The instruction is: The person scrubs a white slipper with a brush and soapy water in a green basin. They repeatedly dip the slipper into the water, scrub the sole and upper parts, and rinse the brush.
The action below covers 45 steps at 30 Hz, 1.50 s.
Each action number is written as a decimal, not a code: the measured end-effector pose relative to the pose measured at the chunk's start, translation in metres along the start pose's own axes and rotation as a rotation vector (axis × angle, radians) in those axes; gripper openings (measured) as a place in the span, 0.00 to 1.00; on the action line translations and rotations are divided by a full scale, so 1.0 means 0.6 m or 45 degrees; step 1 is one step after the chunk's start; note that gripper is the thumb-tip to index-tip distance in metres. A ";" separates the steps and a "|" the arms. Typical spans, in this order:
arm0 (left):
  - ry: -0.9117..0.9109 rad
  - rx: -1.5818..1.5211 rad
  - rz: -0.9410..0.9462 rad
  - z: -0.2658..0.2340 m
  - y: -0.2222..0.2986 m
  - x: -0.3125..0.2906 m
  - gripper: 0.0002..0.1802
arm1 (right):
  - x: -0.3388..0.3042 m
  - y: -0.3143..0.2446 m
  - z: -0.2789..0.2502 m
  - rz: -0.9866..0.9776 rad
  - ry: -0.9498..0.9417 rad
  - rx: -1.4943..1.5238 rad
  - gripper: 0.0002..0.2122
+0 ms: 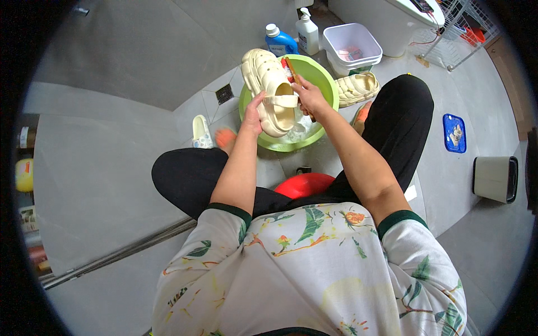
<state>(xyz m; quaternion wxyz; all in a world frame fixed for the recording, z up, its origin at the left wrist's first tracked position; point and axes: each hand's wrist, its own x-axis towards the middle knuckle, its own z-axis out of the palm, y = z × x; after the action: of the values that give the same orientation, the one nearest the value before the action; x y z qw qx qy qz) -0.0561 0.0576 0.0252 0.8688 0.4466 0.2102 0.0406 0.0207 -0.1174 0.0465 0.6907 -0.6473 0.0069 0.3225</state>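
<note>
A cream clog (259,67) with a heel strap is held up over a green basin (329,75). My left hand (253,116) grips its left side near the strap, fingers closed. In my right hand (310,96) is a brush (292,71) with an orange-brown handle, its head against the clog's right side. The bristles are mostly hidden. Whitish, sudsy water (302,131) shows in the basin below. The other cream clog (357,88) lies on the floor just right of the basin.
A blue bottle (282,42), a white pump bottle (307,33) and a pale square tub (352,47) stand behind the basin. A floor drain (225,94) lies to its left. Further right are a blue lid (454,133) and a bin (495,179).
</note>
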 end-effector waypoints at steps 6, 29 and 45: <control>0.284 0.485 0.096 0.005 -0.003 0.023 0.55 | 0.042 0.055 0.012 -0.333 0.155 -0.449 0.33; 0.468 0.596 -0.877 -0.185 -0.248 0.186 0.56 | 0.327 0.342 -0.031 0.453 -0.047 -1.721 0.32; 0.578 1.074 -0.778 -0.172 -0.257 0.214 0.45 | 0.300 0.175 0.010 0.230 0.110 -1.719 0.20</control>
<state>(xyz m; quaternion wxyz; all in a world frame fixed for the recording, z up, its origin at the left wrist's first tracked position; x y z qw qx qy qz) 0.0009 0.0770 -0.1926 0.5205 0.6538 0.5094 -0.2050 0.1129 -0.0385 -0.1229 0.1048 -0.9455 -0.1141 0.2863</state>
